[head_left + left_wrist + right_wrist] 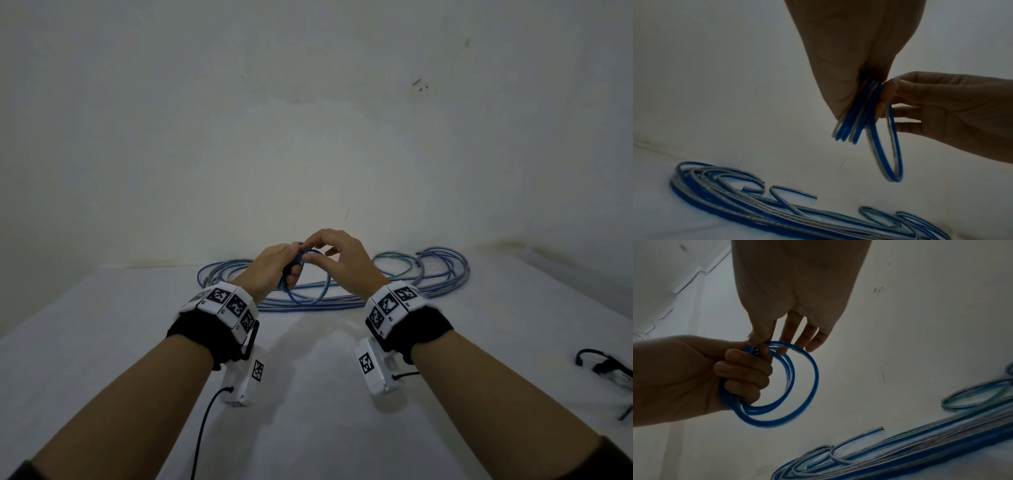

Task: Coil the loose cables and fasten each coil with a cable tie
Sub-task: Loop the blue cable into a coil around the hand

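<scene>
Head view, left hand [274, 265] clutching blue coil [305, 277], right hand [342, 260] pinching its top

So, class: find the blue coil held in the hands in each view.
Head: blue coil at centre, between both hands.
Left wrist: coil right of centre, hanging below the left hand.
Right wrist: coil left of centre.
Shared landmark: loose cables on the table.

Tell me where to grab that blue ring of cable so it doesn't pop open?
Probably best to grab the blue coil where its loops bunch together, as the left hand does now: fingers through the middle, wrapped round every loop. The right hand only pinches the top. Come from the coil's open side; gripping one loop lets the others spring loose.
</scene>
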